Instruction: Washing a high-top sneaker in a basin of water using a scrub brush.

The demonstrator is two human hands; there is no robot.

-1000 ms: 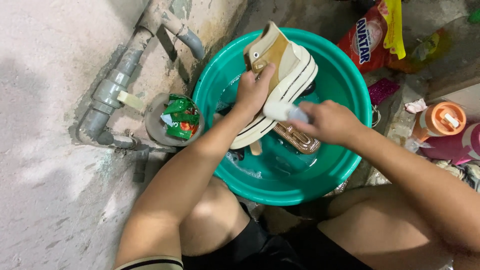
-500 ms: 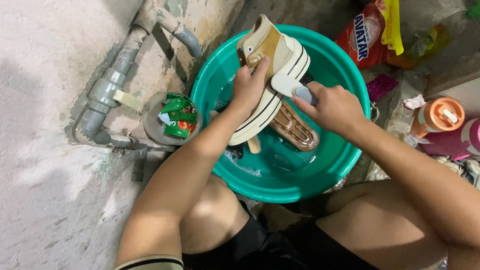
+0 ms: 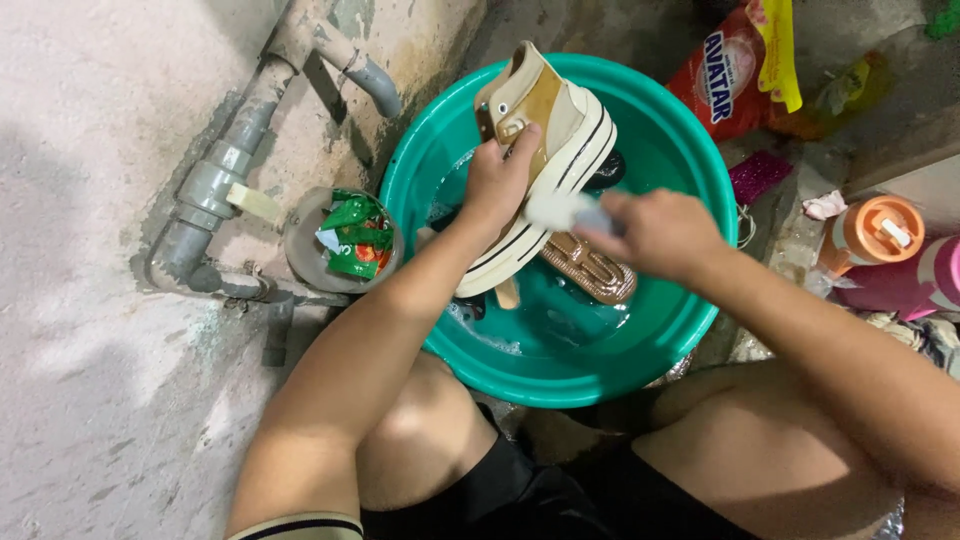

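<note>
My left hand (image 3: 497, 180) grips a tan and cream high-top sneaker (image 3: 560, 140) by its side and holds it tilted over a green plastic basin (image 3: 690, 300). My right hand (image 3: 655, 232) is closed on a small white brush (image 3: 560, 211) whose head lies against the sneaker's white sole edge. Under the sneaker, a brown sole with a moulded tread (image 3: 590, 268) lies in the shallow water of the basin. A dark item shows behind the sneaker at the far side of the basin.
Grey pipes (image 3: 215, 180) run along the rough wall on the left. A small bowl with green sachets (image 3: 345, 240) sits beside the basin. A red detergent bag (image 3: 735, 65) lies behind the basin, an orange-lidded container (image 3: 880, 232) at the right. My bare knees are below the basin.
My right hand has slid the brush along the sole edge, from lower down toward the left hand. The sneaker stays held over the basin with little shift.
</note>
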